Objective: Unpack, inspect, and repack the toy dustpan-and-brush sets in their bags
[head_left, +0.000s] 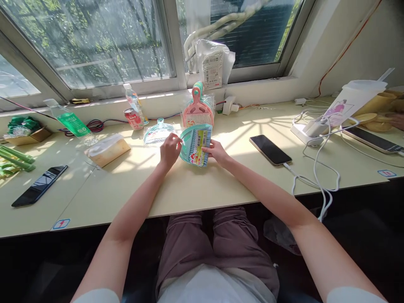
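Note:
Over the table in front of me I hold a small mint-green dustpan and brush set, tilted up, with a printed label card over the bristles. My left hand pinches it at the handle end on the left. On its right edge, my right hand grips with thumb and fingers. Just behind stands a stack of similar sets with a pink one in front, in clear wrap. A pale blue wrapped set lies flat to the left, beyond my left hand.
A tissue pack, a green-labelled bottle, a red can and a phone are on the left. Rightward lie another phone, white cables, a power strip and a white cup. The table's front edge is near my lap.

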The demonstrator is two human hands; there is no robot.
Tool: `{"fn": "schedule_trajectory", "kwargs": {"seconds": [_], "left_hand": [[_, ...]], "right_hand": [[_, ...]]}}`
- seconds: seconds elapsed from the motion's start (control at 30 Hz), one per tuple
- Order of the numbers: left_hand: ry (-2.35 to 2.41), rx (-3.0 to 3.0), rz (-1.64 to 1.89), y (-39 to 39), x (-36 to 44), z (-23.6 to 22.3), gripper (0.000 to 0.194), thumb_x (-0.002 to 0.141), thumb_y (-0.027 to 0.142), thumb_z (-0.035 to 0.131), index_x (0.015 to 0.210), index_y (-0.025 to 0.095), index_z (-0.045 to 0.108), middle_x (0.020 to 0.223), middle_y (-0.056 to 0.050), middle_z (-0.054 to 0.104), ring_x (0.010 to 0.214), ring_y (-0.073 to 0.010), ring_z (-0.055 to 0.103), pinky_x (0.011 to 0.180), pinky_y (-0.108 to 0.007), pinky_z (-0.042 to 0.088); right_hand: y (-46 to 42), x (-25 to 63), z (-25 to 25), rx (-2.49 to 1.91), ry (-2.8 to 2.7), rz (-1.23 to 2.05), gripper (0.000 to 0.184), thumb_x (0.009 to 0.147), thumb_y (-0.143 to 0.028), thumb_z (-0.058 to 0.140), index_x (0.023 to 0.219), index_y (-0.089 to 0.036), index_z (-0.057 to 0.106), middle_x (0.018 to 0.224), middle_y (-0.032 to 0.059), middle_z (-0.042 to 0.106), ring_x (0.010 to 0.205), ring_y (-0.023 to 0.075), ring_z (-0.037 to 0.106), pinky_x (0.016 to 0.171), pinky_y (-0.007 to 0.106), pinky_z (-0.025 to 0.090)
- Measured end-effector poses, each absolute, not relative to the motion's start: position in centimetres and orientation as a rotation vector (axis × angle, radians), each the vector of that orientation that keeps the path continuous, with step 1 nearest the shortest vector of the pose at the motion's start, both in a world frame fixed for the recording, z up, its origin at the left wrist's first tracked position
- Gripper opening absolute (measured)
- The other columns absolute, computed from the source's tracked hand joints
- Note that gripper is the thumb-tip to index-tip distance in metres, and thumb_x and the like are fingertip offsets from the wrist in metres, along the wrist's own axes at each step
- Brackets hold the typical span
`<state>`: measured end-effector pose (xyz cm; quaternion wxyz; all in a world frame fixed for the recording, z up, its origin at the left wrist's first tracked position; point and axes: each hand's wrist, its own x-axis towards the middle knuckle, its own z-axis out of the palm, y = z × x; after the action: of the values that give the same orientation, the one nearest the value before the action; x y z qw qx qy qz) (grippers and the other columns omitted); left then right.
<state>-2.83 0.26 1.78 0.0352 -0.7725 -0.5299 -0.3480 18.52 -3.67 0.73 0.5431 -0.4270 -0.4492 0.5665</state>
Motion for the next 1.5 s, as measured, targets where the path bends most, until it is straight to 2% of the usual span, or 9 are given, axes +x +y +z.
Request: {"fn": "schedule_trajectory", "kwargs": {"seconds": [0.3,0.43,0.57,0.7,0.87,1.0,1.13,1.3,1.5], "left_hand": [[-1.613,-2.395,-1.342,-0.4,-2.7,2.6,0.028,0.091,0.020,0.046,0.105,0.027,0.069,0.122,-0.009,0.063,0.124,-0.0307,0.050,0.103,-0.046,0.042],[-1.442,-2.534,-1.427,-0.4,-2.6,2.6,0.044,0.085,0.015,0.049,0.126,0.028,0.060,0.140,-0.005,0.056,0.139,-0.0274,0.041,0.123,-0.052,0.017],[-1.148,-2.863,-1.243,-0.6,-2.1,2.5,0.061,0.074,0.007,0.048,0.132,0.025,0.055,0.145,-0.006,0.053,0.146,-0.0271,0.035,0.123,-0.058,-0.005],[-0.943,-3.067,-1.022,-1.5,-1.4,3.0,0.074,0.070,0.007,0.050,0.142,0.024,0.046,0.155,-0.009,0.043,0.148,-0.0276,0.032,0.124,-0.057,0.001],[-1.067,-2.856,-1.208,-2.4,-1.4,3.4,0.077,0.074,0.025,0.064,0.147,0.025,0.040,0.163,-0.013,0.026,0.153,-0.0371,0.003,0.117,-0.066,-0.009],[-1.532,-2.375,-1.744,-1.7,-1.5,3.3,0.080,0.085,0.052,0.058,0.154,0.027,0.025,0.166,-0.011,0.012,0.154,-0.0302,-0.008,0.122,-0.058,0.002],[-1.707,-2.672,-2.381,-0.7,-0.9,3.5,0.071,0.091,0.067,0.038,0.149,0.027,0.034,0.157,-0.013,0.037,0.150,-0.0296,0.025,0.117,-0.052,0.029],[-1.695,-3.265,-2.394,-1.5,0.8,2.5,0.071,0.072,0.051,0.077,0.133,0.020,0.055,0.127,-0.014,0.066,0.121,-0.0323,0.060,0.102,-0.048,0.046],[-1.553,-3.188,-2.627,-3.5,3.2,1.7,0.074,0.074,0.049,0.078,0.136,0.022,0.049,0.127,-0.012,0.065,0.112,-0.0275,0.064,0.092,-0.042,0.053]], "right_hand": [[-2.9,18.8,0.4,-0.973,-0.817,1.329,0.020,0.076,-0.010,0.076,0.089,-0.019,0.063,0.091,0.0039,0.075,0.086,0.0201,0.073,0.091,0.044,0.061],[-2.8,19.0,0.4,-0.949,-0.834,1.302,0.025,0.074,-0.016,0.080,0.092,-0.020,0.062,0.091,0.0036,0.075,0.086,0.0203,0.073,0.091,0.044,0.061],[-2.8,19.1,0.3,-0.963,-0.861,1.276,0.030,0.072,-0.018,0.082,0.092,-0.021,0.061,0.090,0.0030,0.074,0.085,0.0200,0.072,0.089,0.044,0.061],[-3.0,18.9,0.3,-0.983,-0.865,1.246,0.033,0.070,-0.023,0.084,0.093,-0.021,0.060,0.092,0.0038,0.073,0.087,0.0204,0.072,0.088,0.044,0.060],[-3.6,18.5,0.7,-0.935,-0.802,1.149,0.028,0.075,-0.026,0.078,0.094,-0.021,0.059,0.108,0.0050,0.071,0.099,0.0200,0.069,0.087,0.038,0.061],[-4.1,18.3,1.0,-0.875,-0.796,1.087,0.029,0.075,-0.030,0.076,0.097,-0.022,0.058,0.112,0.0046,0.069,0.105,0.0199,0.066,0.087,0.036,0.060],[-4.4,18.0,1.2,-0.808,-0.800,1.066,0.034,0.071,-0.033,0.078,0.097,-0.022,0.060,0.110,0.0054,0.068,0.103,0.0208,0.065,0.087,0.037,0.059],[-4.6,17.2,0.9,-0.781,-0.817,1.072,0.031,0.070,-0.033,0.078,0.093,-0.020,0.063,0.102,0.0069,0.071,0.097,0.0213,0.065,0.085,0.039,0.057],[-4.5,16.8,0.7,-0.824,-0.696,1.039,0.028,0.070,-0.031,0.076,0.091,-0.020,0.061,0.097,0.0049,0.071,0.092,0.0195,0.066,0.081,0.035,0.057]]}}
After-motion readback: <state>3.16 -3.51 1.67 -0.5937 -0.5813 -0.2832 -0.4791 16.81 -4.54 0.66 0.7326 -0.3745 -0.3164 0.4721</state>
